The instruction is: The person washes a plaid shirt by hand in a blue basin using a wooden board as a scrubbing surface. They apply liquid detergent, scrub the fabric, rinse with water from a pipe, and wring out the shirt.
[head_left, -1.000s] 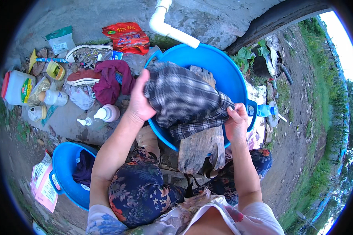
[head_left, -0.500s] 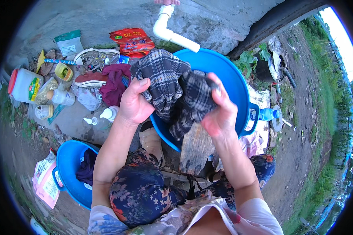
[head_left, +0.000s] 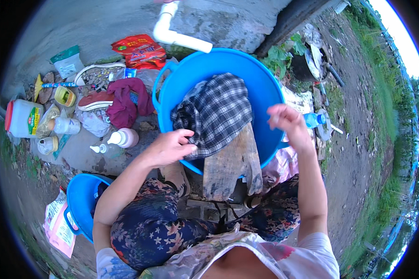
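A black-and-white plaid cloth garment (head_left: pixel 223 109) lies bunched in the large blue tub (head_left: pixel 270 88), partly over a worn wooden board (head_left: pixel 226 174) that leans into it. My left hand (head_left: pixel 172 148) is at the garment's lower left edge, thumb and fingers apart, with no firm hold visible. Over the tub's right side hovers my right hand (head_left: pixel 287 122), away from the garment. Its fingers are loosely bent and slightly blurred, and nothing shows in them.
A white pipe (head_left: pixel 179 37) reaches over the tub's far rim. Pump bottles (head_left: pixel 124 138), a maroon cloth (head_left: pixel 128 100), shoes (head_left: pixel 95 100) and a red bag (head_left: pixel 139 51) sit to the left. A smaller blue bucket (head_left: pixel 81 197) stands lower left; a blue-capped bottle (head_left: pixel 313 120) lies right.
The plaid garment, held up between both hands before, now rests in the tub. My hands have come apart, the right one moving rightward. The view has shifted slightly.
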`<state>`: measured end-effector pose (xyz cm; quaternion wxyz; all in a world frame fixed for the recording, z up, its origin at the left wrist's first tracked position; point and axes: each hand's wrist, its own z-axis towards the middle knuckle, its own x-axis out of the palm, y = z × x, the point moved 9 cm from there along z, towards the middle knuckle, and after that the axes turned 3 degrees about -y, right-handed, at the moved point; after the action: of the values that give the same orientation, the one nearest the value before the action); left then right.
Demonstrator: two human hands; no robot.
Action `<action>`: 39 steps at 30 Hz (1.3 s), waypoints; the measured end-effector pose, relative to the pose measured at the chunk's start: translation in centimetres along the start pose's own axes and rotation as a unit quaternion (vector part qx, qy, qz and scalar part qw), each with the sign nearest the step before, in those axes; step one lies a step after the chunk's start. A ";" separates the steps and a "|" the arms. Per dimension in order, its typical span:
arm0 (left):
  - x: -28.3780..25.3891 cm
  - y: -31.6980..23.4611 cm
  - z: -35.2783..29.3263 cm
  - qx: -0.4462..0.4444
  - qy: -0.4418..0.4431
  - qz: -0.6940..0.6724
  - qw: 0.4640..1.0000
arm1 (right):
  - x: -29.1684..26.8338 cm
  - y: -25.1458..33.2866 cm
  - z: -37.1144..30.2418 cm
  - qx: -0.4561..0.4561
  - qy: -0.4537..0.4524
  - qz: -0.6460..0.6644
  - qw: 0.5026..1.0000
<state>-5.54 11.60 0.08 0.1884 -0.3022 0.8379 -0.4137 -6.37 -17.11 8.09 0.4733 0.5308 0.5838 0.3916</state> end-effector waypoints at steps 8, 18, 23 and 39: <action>1.7 -4.9 2.2 0.262 -0.153 0.407 0.862 | 15.4 17.6 -11.8 -0.256 0.420 0.497 0.715; 1.6 -3.5 7.5 0.116 -0.131 0.365 0.914 | 11.4 18.7 -14.1 -0.382 0.386 0.485 0.685; -0.9 -4.6 9.2 0.217 -0.154 0.431 0.862 | 10.5 14.8 -10.4 -0.334 0.379 0.307 0.807; -3.6 -2.2 11.2 0.200 -0.201 0.289 0.914 | -0.7 -7.8 8.1 0.073 -0.235 0.224 0.943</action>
<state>4.23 6.46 -4.47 0.5205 -0.0795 0.7330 -0.4307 -0.51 -19.15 -1.24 0.4570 0.7582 0.3487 0.3077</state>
